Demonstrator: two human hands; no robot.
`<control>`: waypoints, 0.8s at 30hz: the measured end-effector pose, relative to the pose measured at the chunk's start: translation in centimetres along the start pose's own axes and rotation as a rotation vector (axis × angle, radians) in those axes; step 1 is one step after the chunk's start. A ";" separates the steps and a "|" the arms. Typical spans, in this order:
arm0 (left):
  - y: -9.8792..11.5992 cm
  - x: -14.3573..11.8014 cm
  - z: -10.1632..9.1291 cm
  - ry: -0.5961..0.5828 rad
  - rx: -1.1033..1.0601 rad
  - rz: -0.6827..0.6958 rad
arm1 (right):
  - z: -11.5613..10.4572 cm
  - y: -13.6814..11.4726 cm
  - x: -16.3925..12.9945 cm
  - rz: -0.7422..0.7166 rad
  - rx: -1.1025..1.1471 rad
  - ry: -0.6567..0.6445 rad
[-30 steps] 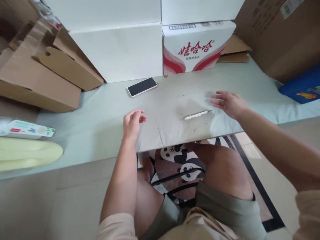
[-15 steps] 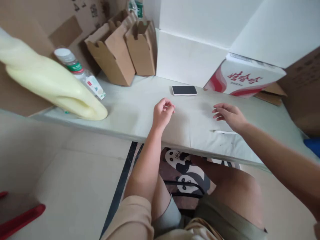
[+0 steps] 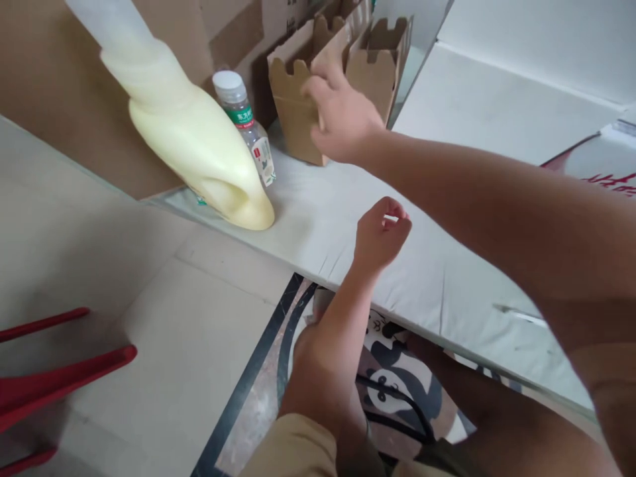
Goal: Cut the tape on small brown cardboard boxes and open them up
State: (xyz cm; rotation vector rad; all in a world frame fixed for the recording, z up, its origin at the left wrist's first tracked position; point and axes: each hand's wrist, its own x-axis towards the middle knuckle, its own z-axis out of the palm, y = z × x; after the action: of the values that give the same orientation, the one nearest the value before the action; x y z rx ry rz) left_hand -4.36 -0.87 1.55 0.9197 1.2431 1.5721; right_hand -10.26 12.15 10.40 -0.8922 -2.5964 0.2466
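The right hand is now stretching far across to the left end of the bench, where a second ago it was hovering flat near the white pen on the right side. Its fingers are spreading open and closing in on the nearest cardboard carton, fingertips touching or just about touching its notched top edge; nothing is being clasped in that grip yet. A second carton is standing just behind it. The left hand is hanging loosely curled over the front part of the bench, as before, holding nothing. Just left of the cartons a water bottle is standing upright, touching a pale yellow foam roll leaning beside it. So the reach is shifting the action from the middle of the bench toward the cartons. The pen is lying well apart, untouched.
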 end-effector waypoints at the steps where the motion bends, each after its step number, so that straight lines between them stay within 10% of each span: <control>1: -0.1 0.0 0.1 -0.008 0.005 -0.010 | 0.7 -0.4 1.5 -0.018 0.001 0.028; 5: -0.6 0.0 0.6 -0.046 -0.010 -0.023 | 3.0 1.2 5.1 0.011 0.172 0.174; 10: -0.6 -0.1 0.9 -0.071 0.024 -0.026 | 2.0 3.3 2.2 0.052 0.072 0.073; 14: -0.6 -0.4 1.0 0.126 0.096 0.090 | -0.4 3.7 -3.8 0.108 -0.125 0.045; 19: -0.3 -0.5 -0.2 0.658 0.236 0.795 | -4.4 5.5 -13.9 0.011 -0.120 0.192; 24: 0.1 0.0 -0.4 0.573 0.239 0.811 | -9.8 7.3 -27.7 -0.232 -0.077 0.499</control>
State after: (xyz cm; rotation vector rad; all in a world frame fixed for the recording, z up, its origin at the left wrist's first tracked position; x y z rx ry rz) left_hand -4.81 -0.98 1.59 1.2748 1.5767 2.4878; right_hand 17.92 1.07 8.96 -0.5748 -2.2200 -0.1277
